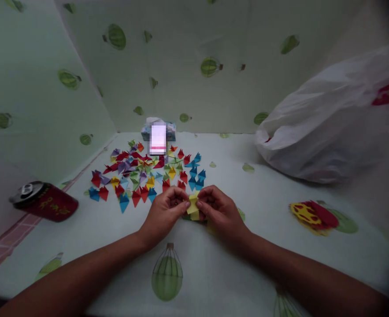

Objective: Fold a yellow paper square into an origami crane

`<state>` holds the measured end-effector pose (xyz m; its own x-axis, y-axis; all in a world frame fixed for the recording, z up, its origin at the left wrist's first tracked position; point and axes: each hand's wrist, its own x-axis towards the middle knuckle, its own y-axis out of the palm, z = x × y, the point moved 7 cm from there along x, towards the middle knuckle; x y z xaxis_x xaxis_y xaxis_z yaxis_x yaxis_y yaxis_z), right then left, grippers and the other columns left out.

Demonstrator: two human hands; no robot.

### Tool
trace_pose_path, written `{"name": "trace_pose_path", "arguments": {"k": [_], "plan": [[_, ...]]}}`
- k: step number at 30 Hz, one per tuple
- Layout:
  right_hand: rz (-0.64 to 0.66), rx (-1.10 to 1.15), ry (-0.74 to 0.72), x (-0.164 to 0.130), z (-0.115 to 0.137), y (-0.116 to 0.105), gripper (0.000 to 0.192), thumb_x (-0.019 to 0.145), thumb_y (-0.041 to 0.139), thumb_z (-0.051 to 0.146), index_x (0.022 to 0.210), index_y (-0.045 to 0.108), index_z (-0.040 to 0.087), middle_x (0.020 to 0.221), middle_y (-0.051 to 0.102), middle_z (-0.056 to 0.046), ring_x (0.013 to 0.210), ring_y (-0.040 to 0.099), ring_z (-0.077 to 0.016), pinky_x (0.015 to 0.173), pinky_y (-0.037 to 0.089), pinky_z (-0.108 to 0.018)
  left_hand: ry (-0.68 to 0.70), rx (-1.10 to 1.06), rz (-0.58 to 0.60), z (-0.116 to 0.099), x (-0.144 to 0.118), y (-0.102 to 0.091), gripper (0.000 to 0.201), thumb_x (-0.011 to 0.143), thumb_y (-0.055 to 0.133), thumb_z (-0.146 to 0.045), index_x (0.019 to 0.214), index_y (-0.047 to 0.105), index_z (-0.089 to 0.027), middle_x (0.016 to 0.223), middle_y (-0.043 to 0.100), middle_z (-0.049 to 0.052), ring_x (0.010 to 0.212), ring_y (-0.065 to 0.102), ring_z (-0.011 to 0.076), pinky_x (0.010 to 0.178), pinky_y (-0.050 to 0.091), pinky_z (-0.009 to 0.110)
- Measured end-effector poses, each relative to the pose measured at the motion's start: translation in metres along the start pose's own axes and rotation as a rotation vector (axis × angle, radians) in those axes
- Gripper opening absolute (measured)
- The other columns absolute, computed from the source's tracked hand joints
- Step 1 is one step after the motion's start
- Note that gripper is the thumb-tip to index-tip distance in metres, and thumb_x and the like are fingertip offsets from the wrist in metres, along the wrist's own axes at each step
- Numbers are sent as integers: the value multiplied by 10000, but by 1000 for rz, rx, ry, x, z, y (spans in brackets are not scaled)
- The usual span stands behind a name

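Between both hands is a small piece of folded yellow paper (193, 206), held a little above the table. My left hand (169, 207) pinches its left side between thumb and fingers. On the other side my right hand (222, 213) grips the paper's right edge the same way. The fingertips hide part of the folds. Just beyond the hands lie many folded paper figures (144, 193) in red, blue, yellow, purple and green, spread in a loose cluster.
A red drink can (49, 202) stands at the left. Behind the paper figures, a phone with a lit screen (157, 138) leans against a tissue box (171, 130). At the right are a white plastic bag (313, 127) and red and yellow cut-out pieces (313, 215).
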<state>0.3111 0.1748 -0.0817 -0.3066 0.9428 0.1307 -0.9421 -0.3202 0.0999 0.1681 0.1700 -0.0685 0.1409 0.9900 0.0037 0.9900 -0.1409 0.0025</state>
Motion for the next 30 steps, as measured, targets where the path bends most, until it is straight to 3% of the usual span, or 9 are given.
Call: {"name": "trace_pose_path", "arguments": {"k": [11, 30], "plan": [[14, -39, 65, -2, -4, 0, 104, 856, 638, 255, 853, 553, 194, 613, 568, 52, 518, 555, -100, 545, 433, -251, -11, 67, 24, 2, 2, -1, 149, 755, 716, -227, 854, 633, -152, 732, 613, -18, 653, 564, 92, 628, 476, 217], [-15, 56, 88, -3, -8, -3, 36, 820, 663, 195, 801, 632, 194, 680, 588, 43, 512, 563, -78, 528, 430, -228, -163, -18, 51, 12, 2, 0, 138, 737, 703, -242, 797, 610, -158, 637, 633, -32, 581, 612, 100, 605, 486, 226]]}}
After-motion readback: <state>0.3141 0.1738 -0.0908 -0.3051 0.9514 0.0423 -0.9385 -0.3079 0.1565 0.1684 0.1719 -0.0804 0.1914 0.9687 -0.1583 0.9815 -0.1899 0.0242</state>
